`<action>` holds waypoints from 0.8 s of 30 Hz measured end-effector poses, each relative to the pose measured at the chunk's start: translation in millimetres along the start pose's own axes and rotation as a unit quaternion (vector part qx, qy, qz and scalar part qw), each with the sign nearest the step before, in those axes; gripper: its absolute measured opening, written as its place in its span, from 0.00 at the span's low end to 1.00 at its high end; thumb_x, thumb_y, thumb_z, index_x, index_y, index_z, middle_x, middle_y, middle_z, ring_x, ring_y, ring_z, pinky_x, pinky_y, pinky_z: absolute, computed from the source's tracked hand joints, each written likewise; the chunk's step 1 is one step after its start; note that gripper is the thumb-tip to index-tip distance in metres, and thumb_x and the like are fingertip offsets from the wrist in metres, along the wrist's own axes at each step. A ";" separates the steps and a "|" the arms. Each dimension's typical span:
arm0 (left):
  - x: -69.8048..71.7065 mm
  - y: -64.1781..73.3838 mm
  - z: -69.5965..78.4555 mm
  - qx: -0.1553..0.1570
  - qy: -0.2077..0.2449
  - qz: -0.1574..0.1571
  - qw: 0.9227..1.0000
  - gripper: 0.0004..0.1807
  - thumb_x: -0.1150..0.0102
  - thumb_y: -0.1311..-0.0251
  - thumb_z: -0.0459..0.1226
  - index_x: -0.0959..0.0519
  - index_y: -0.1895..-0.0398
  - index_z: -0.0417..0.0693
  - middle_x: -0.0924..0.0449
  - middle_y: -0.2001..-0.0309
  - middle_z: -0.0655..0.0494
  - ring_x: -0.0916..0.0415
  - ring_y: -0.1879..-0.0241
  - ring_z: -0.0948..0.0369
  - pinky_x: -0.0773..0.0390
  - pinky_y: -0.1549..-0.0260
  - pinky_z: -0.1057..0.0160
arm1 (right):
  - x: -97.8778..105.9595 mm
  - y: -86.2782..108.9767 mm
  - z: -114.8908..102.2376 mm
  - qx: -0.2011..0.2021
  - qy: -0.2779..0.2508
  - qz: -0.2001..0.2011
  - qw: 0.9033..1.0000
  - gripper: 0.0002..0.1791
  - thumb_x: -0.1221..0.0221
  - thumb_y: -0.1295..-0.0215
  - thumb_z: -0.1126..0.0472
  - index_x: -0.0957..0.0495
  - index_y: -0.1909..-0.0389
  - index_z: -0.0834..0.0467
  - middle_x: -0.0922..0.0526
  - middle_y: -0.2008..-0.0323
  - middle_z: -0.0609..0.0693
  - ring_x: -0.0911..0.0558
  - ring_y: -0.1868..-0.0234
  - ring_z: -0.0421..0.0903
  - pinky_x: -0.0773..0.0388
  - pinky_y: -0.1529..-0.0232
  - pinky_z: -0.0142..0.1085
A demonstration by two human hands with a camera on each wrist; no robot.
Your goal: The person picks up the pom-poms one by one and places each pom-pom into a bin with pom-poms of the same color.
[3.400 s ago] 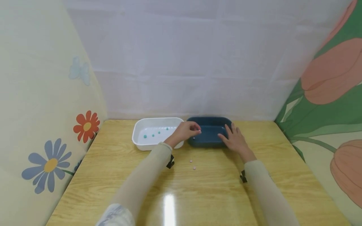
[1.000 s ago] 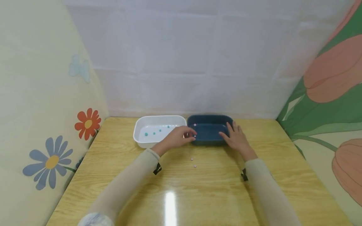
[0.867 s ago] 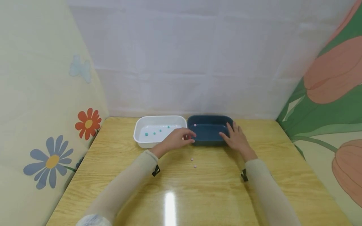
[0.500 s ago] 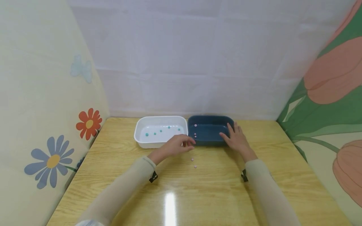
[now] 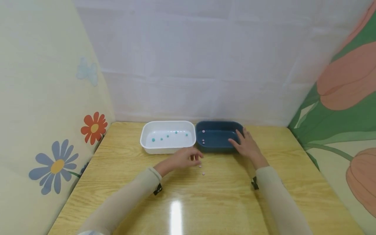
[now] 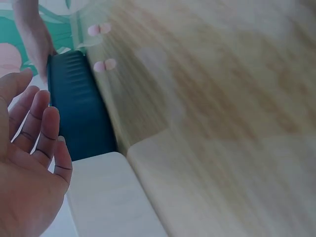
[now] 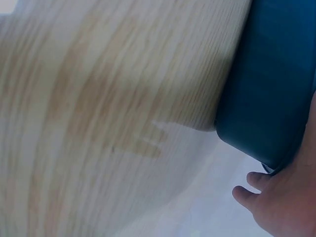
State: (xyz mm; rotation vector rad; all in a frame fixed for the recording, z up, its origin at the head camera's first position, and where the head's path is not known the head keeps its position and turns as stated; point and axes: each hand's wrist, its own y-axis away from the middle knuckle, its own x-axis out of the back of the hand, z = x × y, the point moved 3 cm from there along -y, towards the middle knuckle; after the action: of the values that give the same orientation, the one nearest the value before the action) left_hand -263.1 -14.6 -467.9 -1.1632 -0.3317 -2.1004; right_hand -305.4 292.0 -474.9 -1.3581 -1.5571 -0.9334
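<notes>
Two small pink balls, a farther one (image 5: 200,166) and a nearer one (image 5: 203,173), lie on the wooden table in front of the trays. My left hand (image 5: 182,158) hovers just left of them, fingers loosely bent and holding nothing; its thumb tip is close to the farther ball in the head view. In the left wrist view the palm (image 6: 29,182) faces the camera without anything in it. Three pink balls (image 5: 203,131) sit along the left side of the dark blue tray (image 5: 218,150). My right hand (image 5: 248,147) rests with spread fingers on that tray's right rim.
A white tray (image 5: 164,151) stands directly left of the blue one, with several green balls (image 5: 167,136) inside. A white cloth (image 5: 182,81) hangs behind the table's back edge, with flower-printed panels at both sides. Light glares off the table (image 5: 223,202) near the front.
My left hand dropped a pink ball into the blue tray and drew back toward the front, down to the balls on the table. The right hand stays at the blue tray's rim.
</notes>
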 end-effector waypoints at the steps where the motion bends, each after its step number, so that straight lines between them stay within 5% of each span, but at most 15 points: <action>1: -1.4 0.2 -0.3 -0.001 -0.002 -0.002 1.000 0.14 0.34 0.34 0.41 0.16 0.47 0.49 0.18 0.61 0.63 0.23 0.63 0.67 0.21 0.62 0.67 | 0.0 0.3 0.8 -0.001 0.002 -0.002 1.000 0.50 0.62 0.27 0.26 0.56 0.18 0.57 0.66 0.20 0.68 0.59 0.21 0.70 0.54 0.27 0.68; 24: -12.1 2.3 -3.6 0.001 -0.013 -0.022 1.000 0.15 0.34 0.34 0.41 0.16 0.47 0.48 0.18 0.61 0.60 0.23 0.63 0.66 0.22 0.61 0.66 | -0.8 1.7 2.4 0.004 0.009 -0.003 1.000 0.50 0.64 0.27 0.26 0.57 0.18 0.57 0.66 0.20 0.68 0.59 0.22 0.72 0.54 0.28 0.69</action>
State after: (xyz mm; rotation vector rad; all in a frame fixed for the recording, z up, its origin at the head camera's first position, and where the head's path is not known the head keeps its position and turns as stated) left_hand -259.7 -12.6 -480.1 -1.1936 -0.3751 -2.1232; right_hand -303.9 294.1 -476.5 -1.3364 -1.5499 -0.9405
